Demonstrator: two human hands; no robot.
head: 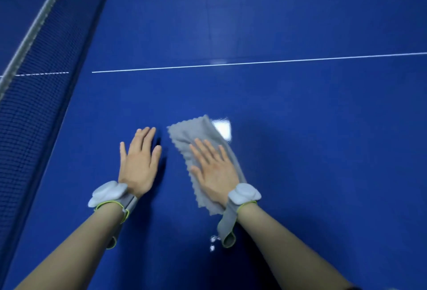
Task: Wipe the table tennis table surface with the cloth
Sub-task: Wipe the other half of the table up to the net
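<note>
The grey cloth (203,151) lies directly under the flat, straight-fingered right hand (213,169), its long axis running away toward the centre line (254,62); the left hand (138,162) rests flat on the blue counter (323,151) just beside it.

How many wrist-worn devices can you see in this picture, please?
2: one wrist device behind the left hand, one wrist device behind the right hand on the cloth.

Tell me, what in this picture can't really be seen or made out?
- Head view: the cloth under the right hand is hidden by the palm.
- The table is cut off by every frame edge; its full extent is unknown.
- The net runs out at the left edge.
- Small white specks near the right wrist are too small to identify.
</note>
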